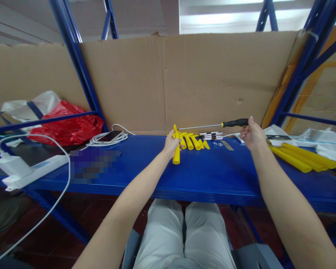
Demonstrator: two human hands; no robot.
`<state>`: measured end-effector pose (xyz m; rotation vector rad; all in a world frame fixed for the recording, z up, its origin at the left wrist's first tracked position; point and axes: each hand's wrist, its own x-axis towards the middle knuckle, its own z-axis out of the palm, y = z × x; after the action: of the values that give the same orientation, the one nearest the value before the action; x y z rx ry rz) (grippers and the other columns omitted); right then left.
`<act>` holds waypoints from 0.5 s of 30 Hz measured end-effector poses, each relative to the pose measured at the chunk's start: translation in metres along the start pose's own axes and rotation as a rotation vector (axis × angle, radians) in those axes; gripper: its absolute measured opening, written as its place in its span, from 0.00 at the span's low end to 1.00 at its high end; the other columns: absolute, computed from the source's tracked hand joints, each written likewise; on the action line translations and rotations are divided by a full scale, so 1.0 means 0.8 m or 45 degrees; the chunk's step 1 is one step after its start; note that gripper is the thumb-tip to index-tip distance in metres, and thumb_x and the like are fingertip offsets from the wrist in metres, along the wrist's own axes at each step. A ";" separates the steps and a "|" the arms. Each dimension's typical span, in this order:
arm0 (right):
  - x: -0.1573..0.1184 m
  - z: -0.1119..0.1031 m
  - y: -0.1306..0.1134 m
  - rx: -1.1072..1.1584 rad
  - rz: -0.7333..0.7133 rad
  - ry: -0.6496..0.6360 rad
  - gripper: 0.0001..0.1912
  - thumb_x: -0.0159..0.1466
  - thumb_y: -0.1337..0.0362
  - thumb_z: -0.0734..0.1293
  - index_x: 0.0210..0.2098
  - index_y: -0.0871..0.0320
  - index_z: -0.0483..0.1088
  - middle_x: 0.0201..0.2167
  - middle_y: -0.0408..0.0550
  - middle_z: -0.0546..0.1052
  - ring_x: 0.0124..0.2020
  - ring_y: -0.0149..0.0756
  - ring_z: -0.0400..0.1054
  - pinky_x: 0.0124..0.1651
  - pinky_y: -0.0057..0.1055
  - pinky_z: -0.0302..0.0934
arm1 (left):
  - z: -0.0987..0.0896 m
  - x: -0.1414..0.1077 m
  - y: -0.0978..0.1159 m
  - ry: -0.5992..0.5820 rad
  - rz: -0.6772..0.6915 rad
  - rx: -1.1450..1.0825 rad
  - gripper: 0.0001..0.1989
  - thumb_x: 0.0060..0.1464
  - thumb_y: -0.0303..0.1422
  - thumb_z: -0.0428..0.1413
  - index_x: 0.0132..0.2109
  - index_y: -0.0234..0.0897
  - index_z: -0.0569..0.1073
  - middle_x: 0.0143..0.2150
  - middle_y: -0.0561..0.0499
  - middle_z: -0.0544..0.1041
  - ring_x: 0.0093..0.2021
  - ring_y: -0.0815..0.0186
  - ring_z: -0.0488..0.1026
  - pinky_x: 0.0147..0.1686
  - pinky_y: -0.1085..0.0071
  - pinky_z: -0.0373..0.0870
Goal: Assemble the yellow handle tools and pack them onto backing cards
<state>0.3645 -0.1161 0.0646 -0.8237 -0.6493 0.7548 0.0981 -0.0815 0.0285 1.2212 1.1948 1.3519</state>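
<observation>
Over the blue table point(212, 175), the left hand point(171, 143) has its fingers closed round a yellow tube point(176, 157), seemingly to keep it steady. The right hand point(252, 135) pinches the far end of the handle of a screwdriver point(235, 123), leaving the long shaft nearly level and pointing at the tube; whether the tip touches, I can't quite tell. More yellow pieces point(195, 142) lie just beside, perhaps for easy reach. Off left, a red bag point(70, 121) bulges, its contents hidden.
</observation>
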 end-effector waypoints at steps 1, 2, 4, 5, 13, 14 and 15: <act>0.000 0.000 0.000 0.001 0.006 0.004 0.17 0.68 0.63 0.60 0.23 0.57 0.57 0.10 0.34 0.58 0.11 0.23 0.51 0.15 0.21 0.45 | 0.000 0.000 0.000 -0.002 0.002 -0.001 0.35 0.53 0.18 0.51 0.66 0.42 0.56 0.47 0.42 0.76 0.17 0.76 0.68 0.14 0.80 0.62; 0.000 0.000 0.000 0.004 0.012 0.008 0.18 0.68 0.63 0.60 0.22 0.57 0.56 0.10 0.34 0.57 0.11 0.23 0.51 0.15 0.21 0.45 | 0.000 0.000 0.000 -0.004 0.004 -0.001 0.35 0.53 0.18 0.51 0.66 0.42 0.56 0.47 0.42 0.75 0.17 0.76 0.68 0.13 0.80 0.62; 0.003 -0.001 0.002 0.010 0.020 0.016 0.20 0.68 0.61 0.60 0.21 0.57 0.54 0.10 0.34 0.56 0.11 0.23 0.51 0.15 0.21 0.46 | 0.000 0.000 -0.001 -0.009 0.004 0.003 0.35 0.52 0.18 0.51 0.66 0.42 0.56 0.49 0.41 0.75 0.17 0.77 0.68 0.14 0.80 0.61; 0.005 -0.002 0.003 0.010 0.019 0.018 0.20 0.67 0.59 0.61 0.21 0.56 0.54 0.10 0.34 0.56 0.12 0.23 0.52 0.16 0.21 0.47 | 0.001 0.001 -0.001 -0.013 0.003 0.008 0.35 0.52 0.18 0.51 0.66 0.43 0.56 0.49 0.42 0.75 0.18 0.77 0.68 0.14 0.81 0.61; 0.030 -0.015 0.011 0.048 0.025 0.071 0.17 0.66 0.57 0.61 0.22 0.56 0.59 0.11 0.36 0.56 0.17 0.27 0.62 0.22 0.22 0.60 | 0.002 0.001 -0.004 -0.079 0.015 0.029 0.37 0.51 0.18 0.51 0.66 0.43 0.55 0.50 0.42 0.74 0.18 0.75 0.69 0.14 0.79 0.61; 0.032 -0.016 0.011 0.065 0.034 0.085 0.17 0.66 0.58 0.60 0.22 0.56 0.59 0.11 0.36 0.56 0.17 0.27 0.61 0.22 0.23 0.60 | 0.002 0.001 -0.004 -0.085 0.012 0.025 0.37 0.51 0.18 0.51 0.66 0.43 0.55 0.50 0.42 0.74 0.18 0.75 0.69 0.14 0.79 0.61; 0.033 -0.016 0.011 0.072 0.039 0.089 0.18 0.67 0.59 0.59 0.21 0.56 0.58 0.11 0.37 0.56 0.16 0.27 0.60 0.22 0.23 0.60 | 0.002 0.001 -0.004 -0.091 0.011 0.020 0.37 0.51 0.18 0.51 0.66 0.43 0.55 0.50 0.42 0.74 0.18 0.75 0.69 0.14 0.79 0.61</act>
<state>0.3864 -0.0965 0.0560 -0.8060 -0.5521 0.7655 0.0995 -0.0800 0.0257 1.2763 1.1537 1.2965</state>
